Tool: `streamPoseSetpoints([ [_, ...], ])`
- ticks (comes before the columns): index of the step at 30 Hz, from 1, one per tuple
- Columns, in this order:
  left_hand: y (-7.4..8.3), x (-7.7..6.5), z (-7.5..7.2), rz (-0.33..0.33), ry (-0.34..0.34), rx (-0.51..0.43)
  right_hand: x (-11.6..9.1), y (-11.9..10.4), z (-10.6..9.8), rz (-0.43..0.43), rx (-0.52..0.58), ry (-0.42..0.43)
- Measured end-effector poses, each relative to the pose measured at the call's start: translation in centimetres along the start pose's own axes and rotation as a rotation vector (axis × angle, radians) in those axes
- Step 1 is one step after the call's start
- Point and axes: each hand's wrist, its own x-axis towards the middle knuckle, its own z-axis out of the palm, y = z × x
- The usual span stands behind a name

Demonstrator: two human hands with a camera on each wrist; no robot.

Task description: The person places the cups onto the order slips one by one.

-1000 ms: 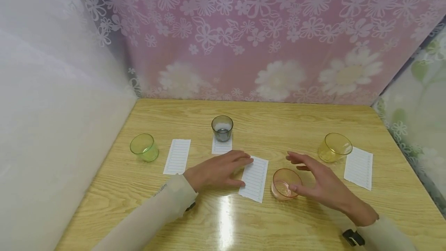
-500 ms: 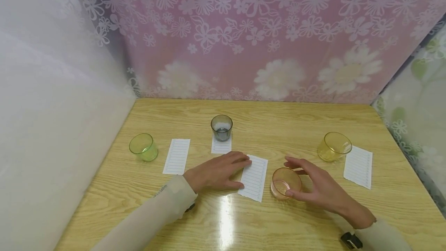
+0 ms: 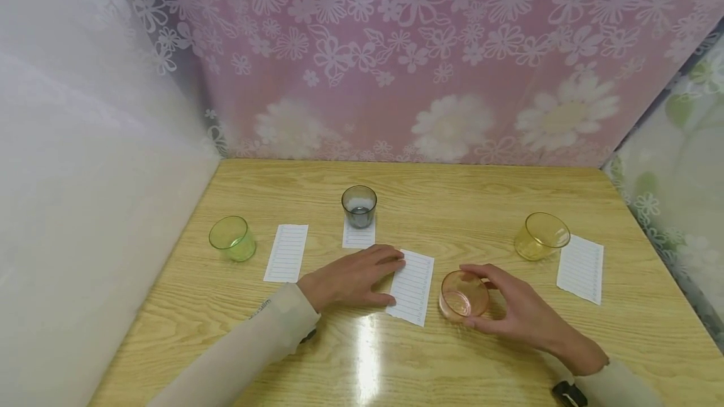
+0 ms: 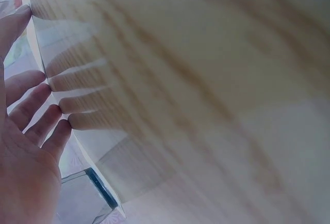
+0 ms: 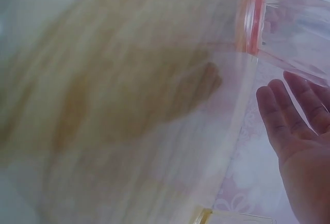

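Observed right hand [image 3: 523, 309] curved around pink cup [image 3: 462, 300], with thumb against near side and fingers around far side. Cannot tell how firmly pinched. Recorded left hand [image 3: 353, 278] with fingers spread, fingertips down at edge of lined slip [image 3: 413, 287], located between left fingertips and pink cup. Found grey cup [image 3: 359, 207] just beyond left fingers, yellow cup [image 3: 540, 237] beyond right fingers. Noted green cup [image 3: 233, 240] well apart from both.
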Motion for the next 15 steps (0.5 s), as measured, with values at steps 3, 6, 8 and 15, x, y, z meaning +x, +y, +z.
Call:
streamPoseSetpoints([
  [3,0.02,0.01,0.05,-0.001,-0.002,0.005,-0.01,0.04,0.17,-0.034,0.011,0.018],
  [6,0.02,0.02,0.12,-0.002,0.0,0.01,0.02,0.07,0.22,-0.054,0.024,0.029],
  [8,0.02,0.05,0.17,-0.004,0.0,0.01,0.05,0.1,0.21,-0.057,0.034,0.032],
  [15,0.15,0.15,0.2,-0.01,0.0,0.017,0.05,0.04,0.15,-0.044,0.008,0.034],
])
